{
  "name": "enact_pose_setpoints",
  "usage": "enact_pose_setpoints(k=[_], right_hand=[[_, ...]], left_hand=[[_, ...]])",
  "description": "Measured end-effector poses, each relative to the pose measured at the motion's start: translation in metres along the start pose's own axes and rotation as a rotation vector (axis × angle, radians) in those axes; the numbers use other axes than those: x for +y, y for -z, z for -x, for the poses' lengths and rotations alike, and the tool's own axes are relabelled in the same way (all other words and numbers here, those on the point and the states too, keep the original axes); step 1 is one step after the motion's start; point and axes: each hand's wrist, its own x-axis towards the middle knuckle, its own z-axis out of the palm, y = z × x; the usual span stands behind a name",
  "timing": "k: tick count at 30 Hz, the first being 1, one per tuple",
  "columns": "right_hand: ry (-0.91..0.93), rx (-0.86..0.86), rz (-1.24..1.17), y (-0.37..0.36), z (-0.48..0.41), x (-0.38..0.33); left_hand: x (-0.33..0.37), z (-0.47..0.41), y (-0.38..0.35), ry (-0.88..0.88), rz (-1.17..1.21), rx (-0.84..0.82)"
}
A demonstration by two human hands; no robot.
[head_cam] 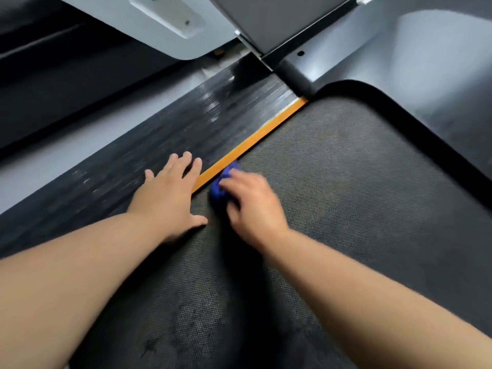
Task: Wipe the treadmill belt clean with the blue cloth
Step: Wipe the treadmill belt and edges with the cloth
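The left hand (170, 193) lies flat with its fingers straight and spread. Its palm and fingers rest on the dark ribbed side rail (159, 129) of the treadmill, and its thumb reaches across onto the black textured treadmill belt (332, 182). A narrow orange strip (255, 137) runs between rail and belt and disappears under this hand's index finger.

Just beside that thumb, the right hand (250, 203) rests on the belt, blurred. Its fingers curl down over a blue cloth (221, 190) that is bunched into a wad. The cloth sits under and ahead of the right hand's fingertips, pressed to the belt right against the orange strip, between the two hands.

Beyond the right hand the belt ends in a rounded corner against a smooth grey plastic cover (426, 49). Ahead of the left hand, past the rail, a pale grey frame panel (165, 20) with two screws hangs above.
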Motion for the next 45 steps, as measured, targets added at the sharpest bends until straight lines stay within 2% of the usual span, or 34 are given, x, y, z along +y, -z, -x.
enact_pose_setpoints(k=[2, 3, 5, 7, 9, 11, 14, 16, 17, 18, 19, 21, 23, 24, 26, 30, 32, 33, 34, 36, 38, 40, 45], right_hand=[[0.166, -0.039, -0.033, 0.004, 0.004, 0.002], [0.147, 0.024, -0.019, 0.012, -0.007, 0.020], [-0.142, 0.216, 0.032, 0.039, -0.037, 0.063], [-0.500, 0.291, 0.059, 0.064, -0.056, 0.097], [-0.605, 0.278, 0.044, 0.060, -0.062, 0.089], [-0.535, 0.212, -0.015, 0.040, -0.053, 0.047], [-0.298, 0.064, -0.089, 0.002, -0.017, -0.004], [-0.054, -0.015, -0.062, -0.003, -0.003, -0.005], [0.055, 0.012, -0.017, -0.001, -0.005, 0.008], [0.089, 0.067, 0.035, 0.006, -0.013, 0.025], [0.037, 0.134, 0.069, 0.014, -0.022, 0.042], [-0.232, 0.244, 0.072, 0.034, -0.038, 0.070], [-0.468, 0.290, 0.047, 0.044, -0.047, 0.083], [-0.502, 0.276, 0.039, 0.043, -0.048, 0.078], [-0.386, 0.193, -0.001, 0.029, -0.036, 0.046], [0.037, -0.120, -0.101, -0.015, 0.022, -0.026], [0.189, -0.157, -0.109, -0.013, 0.025, -0.024], [0.180, -0.105, -0.114, -0.008, 0.013, -0.010], [0.092, -0.014, -0.102, 0.000, -0.001, 0.006], [-0.222, 0.185, -0.002, 0.024, -0.022, 0.043], [-0.452, 0.276, 0.056, 0.039, -0.030, 0.061], [-0.406, 0.253, 0.031, 0.031, -0.023, 0.037], [-0.050, -0.020, -0.126, -0.030, 0.043, -0.052]], left_hand=[[0.001, 0.003, 0.003, 0.006, 0.003, -0.018], [0.002, 0.005, 0.005, 0.008, -0.001, -0.028], [0.004, 0.007, 0.006, 0.011, -0.005, -0.026], [0.006, 0.007, 0.006, 0.008, -0.011, -0.029], [0.006, 0.007, 0.006, 0.012, -0.016, -0.028], [0.006, 0.008, 0.007, 0.015, -0.019, -0.032], [0.004, 0.007, 0.003, -0.003, -0.044, -0.011], [0.004, 0.008, 0.001, -0.009, -0.052, 0.002], [0.003, 0.009, 0.001, -0.007, -0.048, 0.003], [0.003, 0.009, 0.001, -0.005, -0.041, -0.003], [0.003, 0.010, 0.002, -0.007, -0.037, -0.007], [0.002, 0.010, 0.002, -0.018, -0.036, -0.007], [0.002, 0.009, 0.001, -0.035, -0.036, -0.002], [0.001, 0.008, 0.000, -0.042, -0.034, -0.007], [-0.008, 0.007, -0.003, -0.077, -0.035, -0.018], [-0.035, 0.021, -0.017, -0.138, -0.190, 0.027], [-0.041, 0.034, -0.021, -0.088, -0.143, 0.020], [-0.042, 0.039, -0.023, -0.061, -0.085, -0.003], [-0.042, 0.041, -0.022, -0.048, -0.034, -0.033], [-0.039, 0.042, -0.019, -0.048, -0.006, -0.085], [-0.037, 0.040, -0.017, -0.044, -0.020, -0.108], [-0.037, 0.039, -0.016, -0.045, -0.031, -0.123], [-0.042, 0.038, -0.010, -0.055, -0.067, -0.183]])
